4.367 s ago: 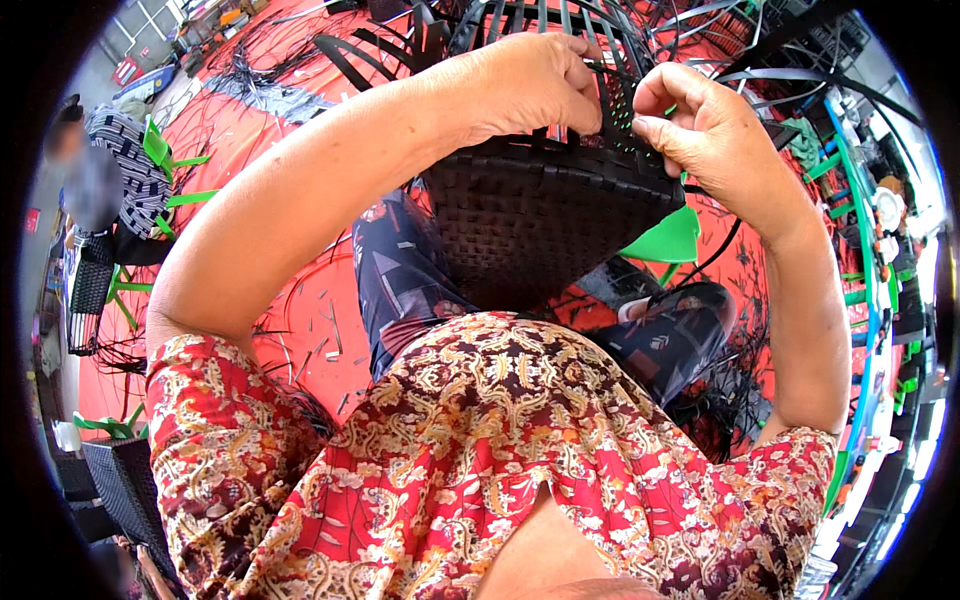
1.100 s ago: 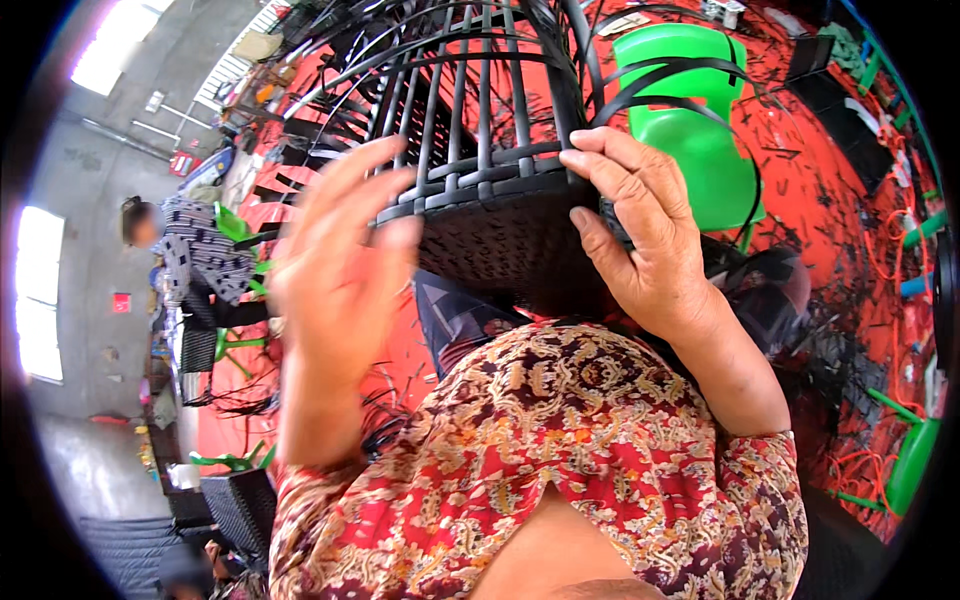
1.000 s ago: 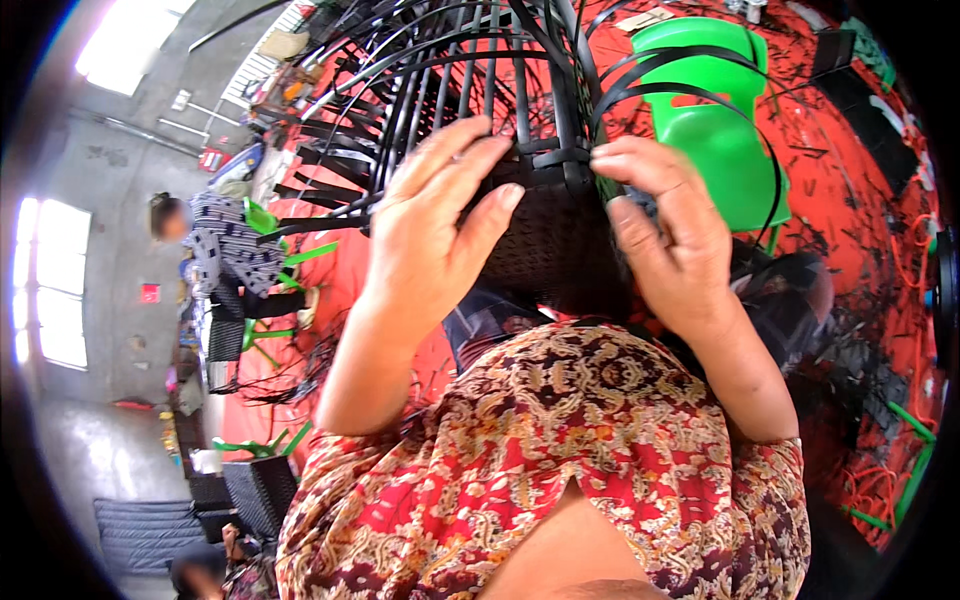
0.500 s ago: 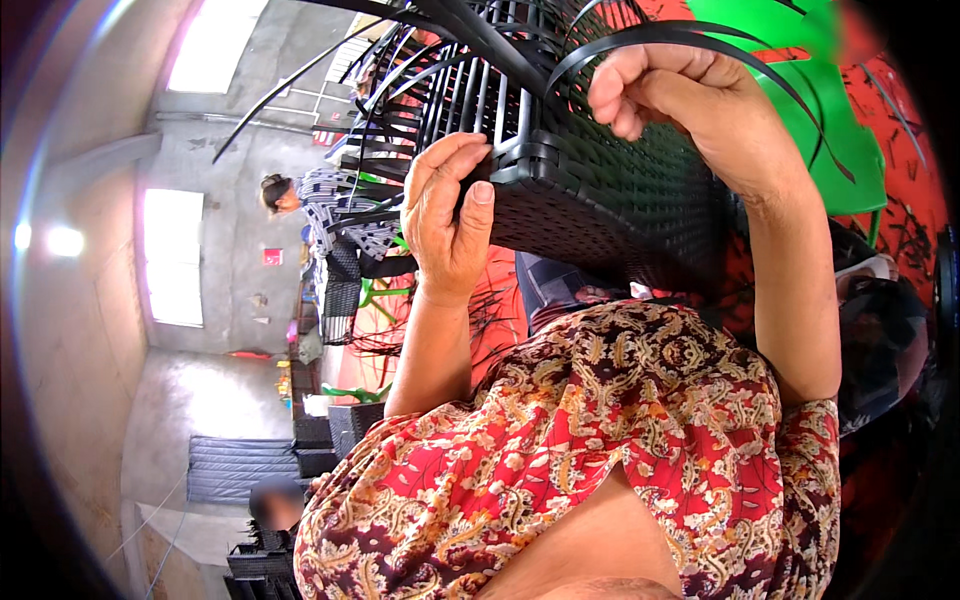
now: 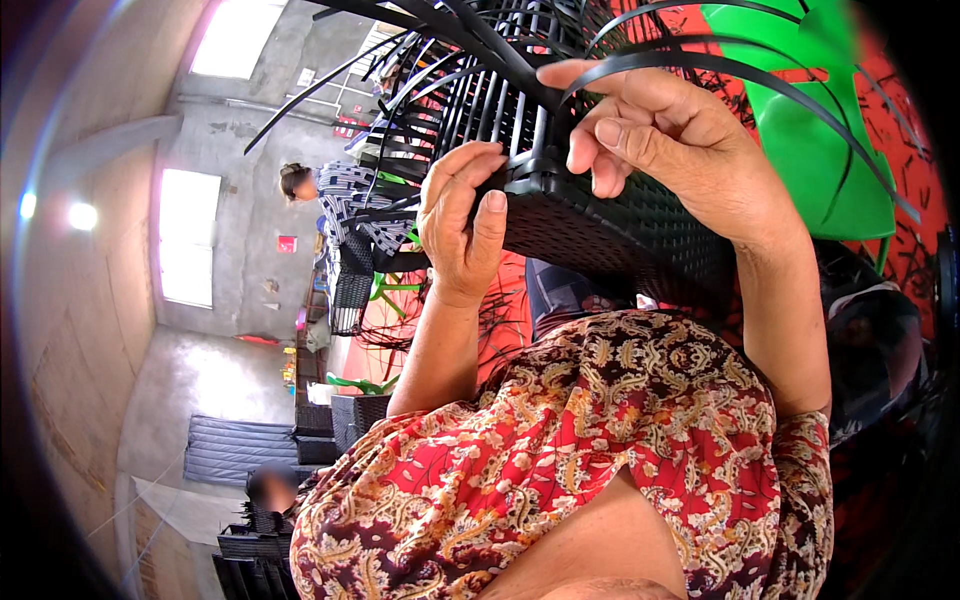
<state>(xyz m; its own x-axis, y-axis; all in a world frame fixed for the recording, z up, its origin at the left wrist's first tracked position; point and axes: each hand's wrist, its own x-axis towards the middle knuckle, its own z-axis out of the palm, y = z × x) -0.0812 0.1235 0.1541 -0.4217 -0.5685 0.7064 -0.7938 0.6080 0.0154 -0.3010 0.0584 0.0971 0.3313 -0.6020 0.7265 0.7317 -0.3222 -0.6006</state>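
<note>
A black woven basket (image 5: 620,235) with a boxy shape lies tilted in front of me. Long loose black strips (image 5: 720,58) arch out from its upper edge. My left hand (image 5: 462,220) holds the basket's near corner, fingertips over the edge and thumb on the side. Just right of that corner is my right hand (image 5: 690,150). Its index finger stretches toward the strips at the corner, while the other fingers are loosely bent and apart. One strip curves across above that hand. Whether the index finger presses on a strip I cannot tell.
A green plastic chair (image 5: 820,140) stands on the red floor (image 5: 905,210) at the right, amid scattered black strip scraps. At the left, a person in a patterned top (image 5: 350,205) is beside another black woven piece (image 5: 350,290). Another person's blurred head (image 5: 272,488) shows lower left.
My right hand has moved down and left toward the basket corner; its curled fingers have loosened and the index finger is extended. The left hand keeps its hold. The whole view has shifted slightly.
</note>
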